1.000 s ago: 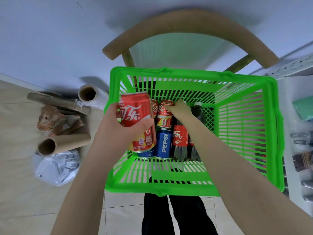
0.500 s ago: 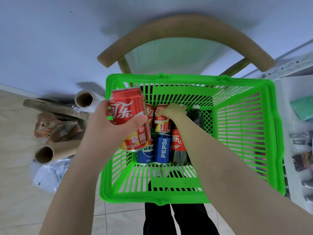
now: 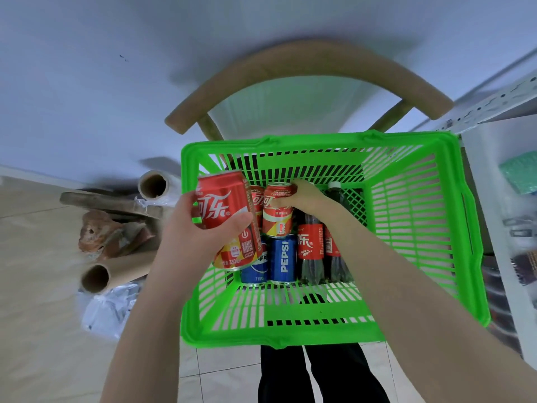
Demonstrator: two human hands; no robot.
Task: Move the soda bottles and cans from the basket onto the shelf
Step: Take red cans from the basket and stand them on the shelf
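A green plastic basket (image 3: 412,330) sits on a wooden chair. My left hand (image 3: 197,231) holds a red cola can (image 3: 223,210) raised above the basket's left side. My right hand (image 3: 305,196) reaches inside and grips the top of a second red cola can (image 3: 276,219), which looks slightly lifted. Another red can (image 3: 257,199) lies behind them. Two blue Pepsi cans (image 3: 283,260) and two dark cola bottles (image 3: 311,251) with red labels lie on the basket floor. The white shelf (image 3: 494,112) stands at the right edge.
The chair's curved wooden backrest (image 3: 308,65) arcs behind the basket against a pale wall. On the floor at left lie cardboard tubes (image 3: 116,271), a film roll (image 3: 154,186), a brown object and a plastic bag (image 3: 107,309). Small items fill the shelf at right.
My left hand has raised its red can a little higher and leftward. My right hand has closed around the second red can's top and begun lifting it.
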